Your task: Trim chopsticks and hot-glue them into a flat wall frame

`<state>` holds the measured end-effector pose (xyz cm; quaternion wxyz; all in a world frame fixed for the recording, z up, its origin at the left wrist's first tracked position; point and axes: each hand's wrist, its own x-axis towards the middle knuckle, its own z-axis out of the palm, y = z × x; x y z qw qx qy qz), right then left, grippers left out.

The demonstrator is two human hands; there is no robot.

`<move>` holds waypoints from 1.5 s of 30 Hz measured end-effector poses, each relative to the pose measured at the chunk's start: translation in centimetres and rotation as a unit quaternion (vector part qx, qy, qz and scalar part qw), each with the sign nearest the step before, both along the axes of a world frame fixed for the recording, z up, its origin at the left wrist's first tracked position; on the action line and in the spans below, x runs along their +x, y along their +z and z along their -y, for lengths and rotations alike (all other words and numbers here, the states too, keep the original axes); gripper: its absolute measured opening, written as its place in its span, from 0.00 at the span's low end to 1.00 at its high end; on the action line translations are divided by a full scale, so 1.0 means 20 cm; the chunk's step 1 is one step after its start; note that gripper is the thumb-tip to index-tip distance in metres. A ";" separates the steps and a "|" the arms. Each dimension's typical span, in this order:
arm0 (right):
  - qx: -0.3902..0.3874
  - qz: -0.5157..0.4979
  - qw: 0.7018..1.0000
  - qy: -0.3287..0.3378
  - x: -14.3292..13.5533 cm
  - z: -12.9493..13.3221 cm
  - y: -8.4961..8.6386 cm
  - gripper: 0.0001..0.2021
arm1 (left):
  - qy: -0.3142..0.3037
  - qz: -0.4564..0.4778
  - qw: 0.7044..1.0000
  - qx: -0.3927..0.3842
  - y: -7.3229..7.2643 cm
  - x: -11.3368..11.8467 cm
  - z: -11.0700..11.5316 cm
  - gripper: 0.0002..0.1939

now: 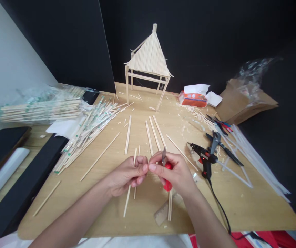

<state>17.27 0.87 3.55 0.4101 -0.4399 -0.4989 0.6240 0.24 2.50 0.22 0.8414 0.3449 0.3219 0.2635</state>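
Note:
A thin wooden stick [127, 200] slants through the closed fingers of my left hand [129, 175]. My right hand [175, 171] is wrapped round a red-handled knife [167, 184], its short blade pointing up between the fingers. The fingertips of both hands meet above the table's middle; anything tiny pinched there is too small to make out. Paired sticks [128, 135] and several more lie beyond my hands. Under my right hand, a clear ruler [161, 214] lies beside another stick pair [170, 206].
A stick-built pavilion model [148, 57] stands at the back. Bagged sticks [41, 109] and loose wrapped sticks [85, 129] are piled left. To the right are a black glue gun [204, 158], pliers [225, 148], white plastic strips [258, 158], a tissue pack [193, 99] and a paper bag [243, 100].

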 end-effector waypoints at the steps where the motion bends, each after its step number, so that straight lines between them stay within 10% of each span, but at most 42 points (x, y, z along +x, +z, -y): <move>1: -0.013 -0.013 1.000 0.002 0.00 0.00 0.00 0.05 | -0.003 0.000 1.000 -0.004 0.00 0.00 0.00 0.21; 7: -0.029 -0.100 0.982 -0.159 0.08 -0.09 -0.02 0.07 | 0.000 -0.005 1.000 0.000 0.03 0.01 0.01 0.16; 19: -0.103 0.042 0.982 0.150 -0.06 -0.25 -0.07 0.13 | -0.055 -0.002 0.999 0.004 0.01 0.00 -0.03 0.12; 36: 0.014 0.106 0.994 -0.039 0.15 -0.26 0.02 0.11 | 0.125 -0.076 0.983 0.111 0.04 -0.05 -0.06 0.16; 45: -0.021 0.091 0.995 0.019 0.20 -0.10 -0.01 0.09 | 0.118 -0.134 0.974 0.141 0.06 -0.01 -0.04 0.15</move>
